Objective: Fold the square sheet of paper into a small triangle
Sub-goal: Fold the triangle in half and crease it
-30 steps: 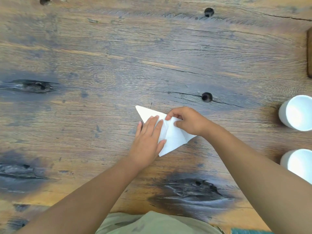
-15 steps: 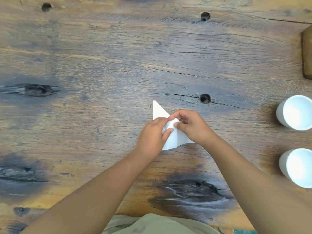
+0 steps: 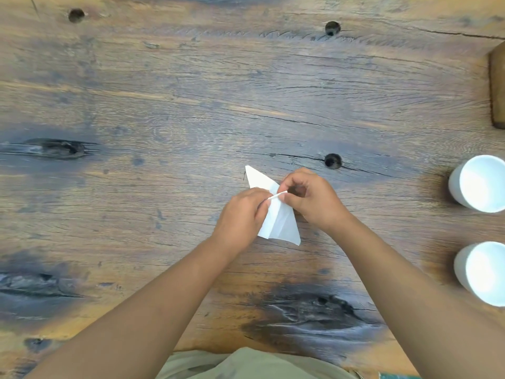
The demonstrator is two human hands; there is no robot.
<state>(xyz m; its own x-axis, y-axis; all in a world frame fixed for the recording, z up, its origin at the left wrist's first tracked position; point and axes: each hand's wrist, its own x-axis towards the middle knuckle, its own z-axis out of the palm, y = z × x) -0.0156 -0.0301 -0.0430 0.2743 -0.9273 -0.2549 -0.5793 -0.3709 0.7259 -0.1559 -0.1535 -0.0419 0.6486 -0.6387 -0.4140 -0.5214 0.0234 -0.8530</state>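
**Folded paper [image 3: 281, 222] pinched at a raised edge**

Near the middle of the wooden table [image 3: 191, 91], white and creased, narrow tip pointing away from the person, wide end toward them. On its left side the left hand [image 3: 243, 214], fingers curled, pinching a thin lifted edge. Just opposite, the right hand [image 3: 311, 198], thumb and forefinger nipping the same edge. Well apart to the right, a far cup [image 3: 481, 184] and a near cup [image 3: 483, 272], both white. At the far right edge, part of a brown wooden block [image 3: 497, 88].

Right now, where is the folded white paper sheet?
Head view, centre: the folded white paper sheet sits between left hand and right hand, both pinching it.
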